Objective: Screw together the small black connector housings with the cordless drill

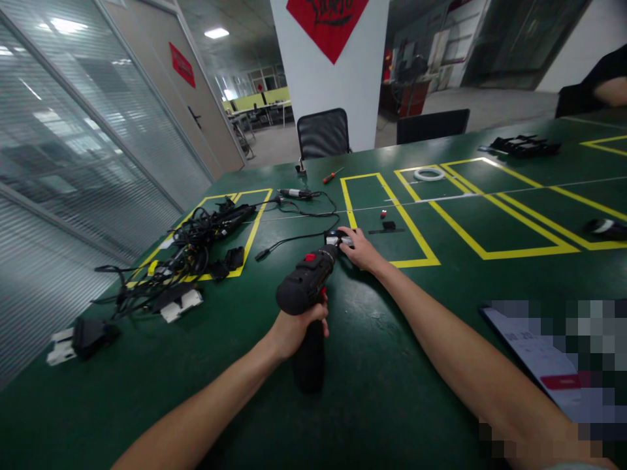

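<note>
My left hand [298, 329] is wrapped round the handle of a black cordless drill [304, 282] with red details, its chuck pointing away from me. Beyond the chuck, my right hand [361, 249] grips a small black and silver part [334, 239], whose exact kind I cannot make out. The drill's front end meets or overlaps this part from my view; whether they touch is unclear. Just right of my right hand lie a small black piece [388, 226] and a tiny red piece [383, 213].
Tangled black cables [196, 245] cover the left of the green table [392, 405]. Farther back are a corded tool [295, 193], an orange screwdriver [332, 176] and a white tape roll [430, 174]. Black parts [525, 145] lie far right, near another person's arm [612, 91].
</note>
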Demonstrator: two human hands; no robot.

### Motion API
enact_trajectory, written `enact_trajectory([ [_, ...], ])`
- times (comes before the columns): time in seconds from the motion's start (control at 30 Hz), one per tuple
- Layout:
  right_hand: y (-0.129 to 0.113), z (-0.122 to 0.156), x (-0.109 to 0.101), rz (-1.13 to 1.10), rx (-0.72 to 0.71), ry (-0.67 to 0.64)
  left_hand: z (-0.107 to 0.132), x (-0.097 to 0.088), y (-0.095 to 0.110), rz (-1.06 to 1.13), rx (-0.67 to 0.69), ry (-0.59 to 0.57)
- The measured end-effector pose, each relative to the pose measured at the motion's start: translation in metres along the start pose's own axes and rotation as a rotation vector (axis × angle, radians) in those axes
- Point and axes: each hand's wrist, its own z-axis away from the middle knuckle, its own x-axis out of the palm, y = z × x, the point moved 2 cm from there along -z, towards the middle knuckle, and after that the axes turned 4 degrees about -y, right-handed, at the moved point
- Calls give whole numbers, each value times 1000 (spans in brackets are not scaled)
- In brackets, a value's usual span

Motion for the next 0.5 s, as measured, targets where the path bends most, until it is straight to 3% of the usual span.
enact_trajectory([
  [0.5,-1,0,0,4,-5,8,0,-1,2,-31,-8,-21],
])
